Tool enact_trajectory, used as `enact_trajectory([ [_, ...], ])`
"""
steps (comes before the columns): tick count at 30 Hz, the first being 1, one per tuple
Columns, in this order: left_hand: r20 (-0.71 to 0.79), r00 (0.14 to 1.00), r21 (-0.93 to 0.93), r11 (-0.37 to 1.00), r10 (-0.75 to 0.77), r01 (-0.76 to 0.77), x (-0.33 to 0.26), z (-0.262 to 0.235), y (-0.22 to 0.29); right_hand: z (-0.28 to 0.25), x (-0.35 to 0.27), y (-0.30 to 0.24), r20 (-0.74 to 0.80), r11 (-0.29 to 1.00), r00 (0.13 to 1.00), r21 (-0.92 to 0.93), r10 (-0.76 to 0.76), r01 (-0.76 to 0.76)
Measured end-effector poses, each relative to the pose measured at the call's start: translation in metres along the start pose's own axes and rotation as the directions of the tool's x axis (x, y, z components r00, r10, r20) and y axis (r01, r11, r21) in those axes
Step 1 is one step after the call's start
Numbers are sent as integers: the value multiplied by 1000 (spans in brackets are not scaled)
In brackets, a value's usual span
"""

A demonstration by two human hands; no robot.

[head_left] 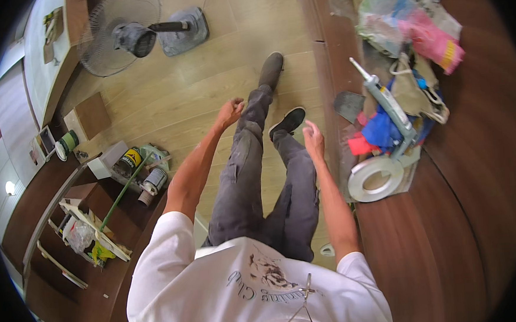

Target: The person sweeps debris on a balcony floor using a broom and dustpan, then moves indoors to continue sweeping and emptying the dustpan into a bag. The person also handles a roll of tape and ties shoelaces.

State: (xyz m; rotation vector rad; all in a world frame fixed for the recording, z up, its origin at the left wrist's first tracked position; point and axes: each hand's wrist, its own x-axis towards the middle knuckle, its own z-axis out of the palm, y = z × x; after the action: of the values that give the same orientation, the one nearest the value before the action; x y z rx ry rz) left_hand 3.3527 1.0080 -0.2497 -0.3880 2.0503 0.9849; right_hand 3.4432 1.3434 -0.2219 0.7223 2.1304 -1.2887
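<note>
Tape roll and caulking gun lie beside right hand.

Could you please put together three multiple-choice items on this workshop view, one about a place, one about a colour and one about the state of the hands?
1. Where does the roll of tape lie?
A. on the brown counter at the person's right
B. on the floor by the fan
C. in the left hand

2. What colour is the person's shirt?
A. black
B. white
C. red

3. What do the left hand and right hand hold?
A. a caulking gun
B. a can each
C. nothing

Answers: 1 A, it rests on the counter beside the caulking gun. 2 B, the fabric is plainly white. 3 C, both hands hang bare above the floor.
</note>
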Motion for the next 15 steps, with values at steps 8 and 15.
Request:
enact_trajectory([
  [8, -32, 996, 168, 983, 83, -76, 213, 52, -30, 122, 208, 6, 231, 994, 973, -108, 30, -5],
  [15, 108, 979, 518, 831, 171, -203, 276, 85, -53, 184, 288, 24, 196, 914, 949, -277, -247, 296],
])
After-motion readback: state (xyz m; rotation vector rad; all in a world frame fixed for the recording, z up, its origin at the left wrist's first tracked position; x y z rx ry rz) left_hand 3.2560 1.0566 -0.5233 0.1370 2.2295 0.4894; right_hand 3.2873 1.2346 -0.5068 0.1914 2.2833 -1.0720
